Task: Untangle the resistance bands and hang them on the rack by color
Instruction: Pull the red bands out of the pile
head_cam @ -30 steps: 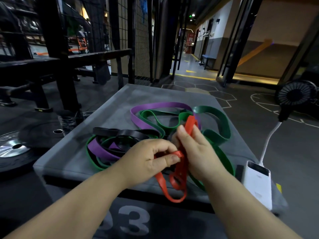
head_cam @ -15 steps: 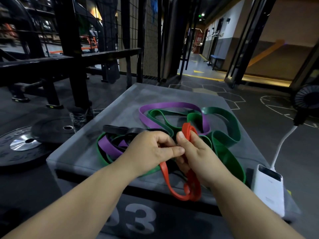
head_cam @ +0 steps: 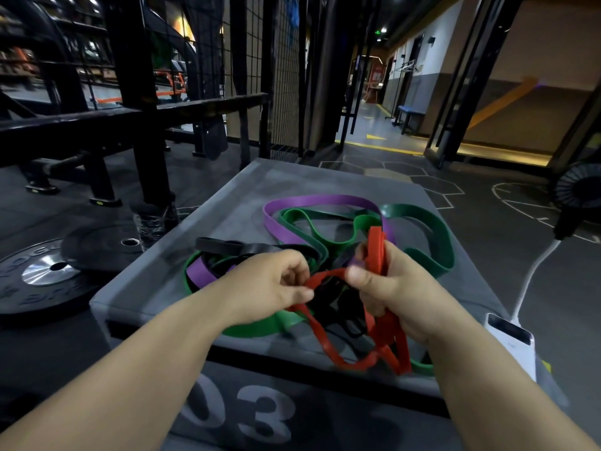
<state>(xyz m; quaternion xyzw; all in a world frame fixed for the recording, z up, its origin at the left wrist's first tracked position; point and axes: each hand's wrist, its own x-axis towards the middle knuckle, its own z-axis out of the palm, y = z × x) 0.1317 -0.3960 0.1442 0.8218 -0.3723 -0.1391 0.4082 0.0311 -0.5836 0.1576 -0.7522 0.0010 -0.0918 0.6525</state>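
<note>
— Left hand (head_cam: 273,284) first, what's it doing?
— Curled up, with thumb and fingertips pinching one strand of the flat red rubber resistance band (head_cam: 325,345), just above the near part of the grey padded bench (head_cam: 227,216).
— And the right hand (head_cam: 400,291)?
— It's a fist wrapped round a bunched part of that same red band. One loop pokes up out of the fist and the rest droops to the bench's front edge. Hands are close together, with a red strand arcing between them.
— Other bands?
— One heap on the bench, behind and under the hands: a wide purple rubber band (head_cam: 312,201), dark green rubber bands (head_cam: 422,229) and a black rubber band (head_cam: 227,247), all looped together. Can't tell what crosses what in the middle.
— Anything else?
— White power bank (head_cam: 510,340) at the bench's right edge, with a white cable (head_cam: 533,268) running off it. Black weight plate (head_cam: 42,281) on the floor to the left.
</note>
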